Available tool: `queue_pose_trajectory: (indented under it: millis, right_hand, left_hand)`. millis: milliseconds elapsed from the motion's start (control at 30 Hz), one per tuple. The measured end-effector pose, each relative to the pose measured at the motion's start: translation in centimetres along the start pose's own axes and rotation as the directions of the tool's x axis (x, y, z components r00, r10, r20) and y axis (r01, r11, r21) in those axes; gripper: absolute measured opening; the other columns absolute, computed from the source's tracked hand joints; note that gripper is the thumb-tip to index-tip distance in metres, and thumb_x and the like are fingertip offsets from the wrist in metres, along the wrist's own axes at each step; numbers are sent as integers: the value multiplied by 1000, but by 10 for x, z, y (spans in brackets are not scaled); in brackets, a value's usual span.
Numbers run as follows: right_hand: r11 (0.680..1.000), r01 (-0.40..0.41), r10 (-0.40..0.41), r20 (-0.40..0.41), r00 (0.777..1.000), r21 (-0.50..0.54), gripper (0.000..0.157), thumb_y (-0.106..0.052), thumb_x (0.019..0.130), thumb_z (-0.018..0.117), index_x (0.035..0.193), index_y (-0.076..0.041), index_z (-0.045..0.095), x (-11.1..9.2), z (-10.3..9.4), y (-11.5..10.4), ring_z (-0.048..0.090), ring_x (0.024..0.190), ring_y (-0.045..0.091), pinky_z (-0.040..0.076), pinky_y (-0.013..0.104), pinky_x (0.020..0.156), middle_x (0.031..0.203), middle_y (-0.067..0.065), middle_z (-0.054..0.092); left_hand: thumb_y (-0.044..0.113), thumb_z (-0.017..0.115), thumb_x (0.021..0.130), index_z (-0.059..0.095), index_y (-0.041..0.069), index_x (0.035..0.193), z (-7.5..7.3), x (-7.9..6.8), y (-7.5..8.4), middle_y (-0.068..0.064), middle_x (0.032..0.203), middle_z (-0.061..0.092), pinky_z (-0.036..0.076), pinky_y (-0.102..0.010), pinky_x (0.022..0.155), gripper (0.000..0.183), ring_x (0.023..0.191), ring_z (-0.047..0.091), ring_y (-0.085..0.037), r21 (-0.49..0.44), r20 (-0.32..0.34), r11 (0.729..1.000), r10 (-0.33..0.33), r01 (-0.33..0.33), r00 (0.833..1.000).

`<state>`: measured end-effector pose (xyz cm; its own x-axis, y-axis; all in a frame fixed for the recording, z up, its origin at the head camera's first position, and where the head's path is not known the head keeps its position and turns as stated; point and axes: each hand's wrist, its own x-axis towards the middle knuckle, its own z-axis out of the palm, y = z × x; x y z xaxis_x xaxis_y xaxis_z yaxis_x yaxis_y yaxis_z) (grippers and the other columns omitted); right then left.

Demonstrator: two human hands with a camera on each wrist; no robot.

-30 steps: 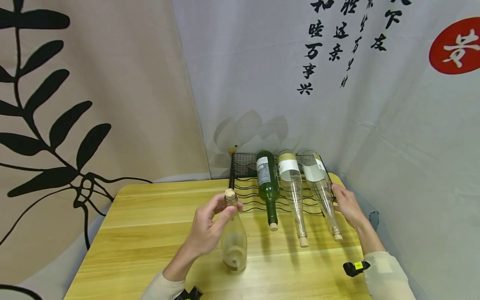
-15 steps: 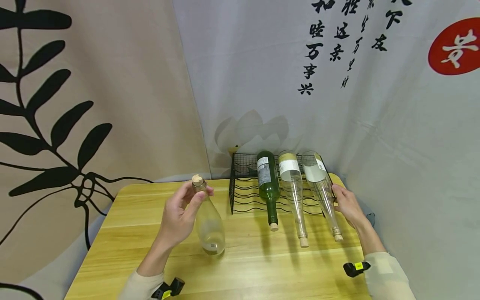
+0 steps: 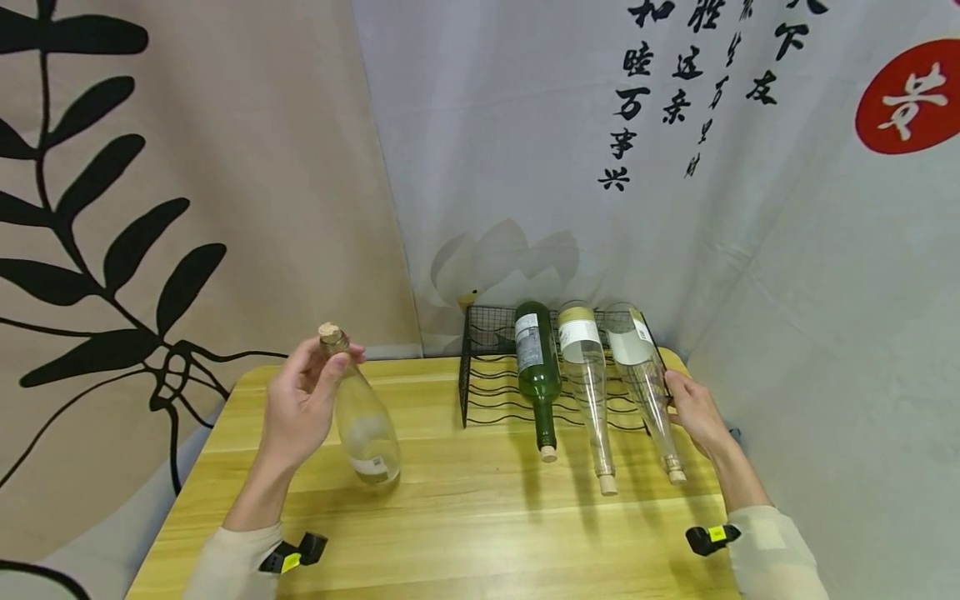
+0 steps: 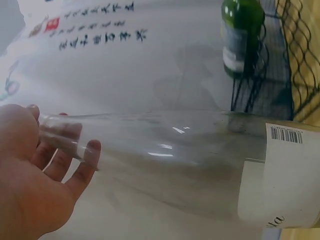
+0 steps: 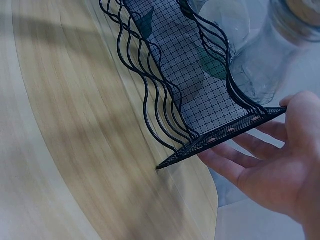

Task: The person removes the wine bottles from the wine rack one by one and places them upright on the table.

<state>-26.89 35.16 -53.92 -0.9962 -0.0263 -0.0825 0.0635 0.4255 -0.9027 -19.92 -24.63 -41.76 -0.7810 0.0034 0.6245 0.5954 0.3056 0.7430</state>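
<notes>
My left hand [image 3: 296, 412] grips a clear glass wine bottle [image 3: 366, 437] by its corked neck, left of the rack. The bottle leans, cork up and base low over the table; whether the base touches the wood I cannot tell. A pale label with a barcode shows near the base in the left wrist view. At the far right, my right hand [image 3: 697, 410] holds the side panel of a black wire wine rack [image 5: 220, 138], thumb at its edge and fingers along its outer face. A green bottle [image 3: 537, 380] and two clear bottles [image 3: 579, 343] lie in the rack, corks forward.
The rack stands at the back right of the wooden table [image 3: 465, 533], against a cloth backdrop [image 3: 510, 150]. Its corked necks stick out past the front wires. Wave-shaped wires on the rack's left side hold no bottle.
My left hand has carried the clear bottle leftward and somewhat back, away from the rack, and the bottle leans more. The right hand and the rack have stayed put.
</notes>
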Motion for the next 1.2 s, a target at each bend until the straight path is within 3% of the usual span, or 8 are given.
queue_pose_trajectory:
  millis: [133,367,567,700,833,933,1200]
  right_hand:
    - [1000,-3,3,-7,1000,-12,76,-51,124,26,176,3,30,2,-1,2,61,136,23,67,47,111,178,32,33]
    - [1000,-12,12,6,1000,15,75,-49,124,24,178,4,24,2,1,3,49,155,51,58,63,121,182,35,24]
    - [1000,3,-3,4,1000,31,79,-54,123,26,177,5,27,-1,3,0,44,159,54,55,67,123,182,35,24]
    - [1000,10,-10,0,1000,23,80,-56,122,28,176,3,30,-1,2,0,49,154,49,56,67,122,181,33,27]
    - [1000,5,-5,-1,1000,8,78,-54,123,27,175,3,32,0,1,0,61,137,24,62,61,118,179,32,31]
    - [1000,7,-7,-7,1000,3,77,-54,123,28,173,4,37,1,0,0,61,125,8,65,56,114,174,31,36]
    - [1000,27,-27,-11,1000,-1,77,-56,122,29,166,5,44,-2,0,0,59,125,8,62,64,116,171,30,39]
  left_hand:
    - [8,56,119,68,1,140,-15,6,-7,11,122,81,60,-10,96,25,111,77,0,60,-35,997,-52,54,998]
    - [7,57,118,67,-3,138,-36,16,-21,12,121,79,60,-10,93,25,109,76,-2,83,-63,996,-38,43,997]
    - [10,59,118,69,0,139,-49,22,-31,14,120,81,60,-8,90,25,107,78,-4,139,-98,989,-45,58,994]
    - [14,60,118,70,4,140,-56,25,-37,17,120,79,60,-7,89,26,108,77,-2,162,-126,982,-73,93,989]
    - [18,60,119,69,6,142,-62,29,-42,20,120,77,60,-6,90,27,107,76,0,176,-146,976,-103,128,984]
    - [20,60,119,68,8,142,-68,31,-47,18,121,77,59,-6,90,28,107,75,2,188,-160,971,-120,150,980]
    - [23,58,120,67,5,143,-84,38,-59,21,121,75,57,-4,90,31,106,71,6,235,-194,955,-137,181,971]
